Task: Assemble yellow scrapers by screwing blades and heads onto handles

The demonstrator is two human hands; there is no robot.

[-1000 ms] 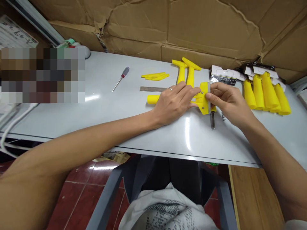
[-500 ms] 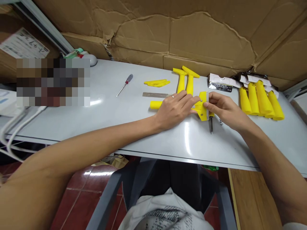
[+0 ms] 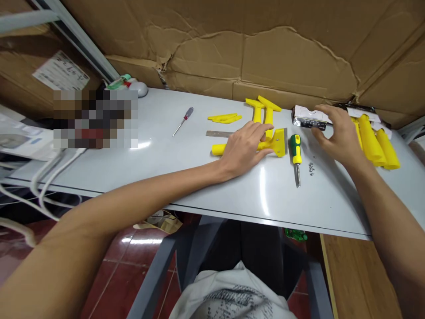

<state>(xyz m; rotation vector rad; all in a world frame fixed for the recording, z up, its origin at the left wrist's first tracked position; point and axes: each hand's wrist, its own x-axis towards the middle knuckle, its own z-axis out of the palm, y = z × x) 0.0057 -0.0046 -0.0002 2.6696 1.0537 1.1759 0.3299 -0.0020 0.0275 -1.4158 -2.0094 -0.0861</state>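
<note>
My left hand (image 3: 244, 146) lies over the handle of a yellow scraper (image 3: 279, 142), fingers on one side and thumb on the other. The scraper rests on the table with its bladed head to the right. My right hand (image 3: 341, 135) is raised with fingers and thumb apart, at the front of a small white and black box (image 3: 308, 116); nothing shows in it. Between the hands lies a green and yellow screwdriver (image 3: 296, 153), tip towards me. Small screws (image 3: 311, 168) are scattered to its right.
Behind my left hand are two yellow scraper handles (image 3: 268, 116), thin yellow pieces (image 3: 226, 118) and a metal blade strip (image 3: 217, 133). A grey screwdriver (image 3: 183, 120) lies further left. Several yellow handles (image 3: 370, 137) stand at right. Cardboard (image 3: 212, 57) backs the table.
My right hand has let go of the scraper's blade end and moved up and right to the box, opening. The green and yellow screwdriver is now uncovered. My left hand stays on the scraper.
</note>
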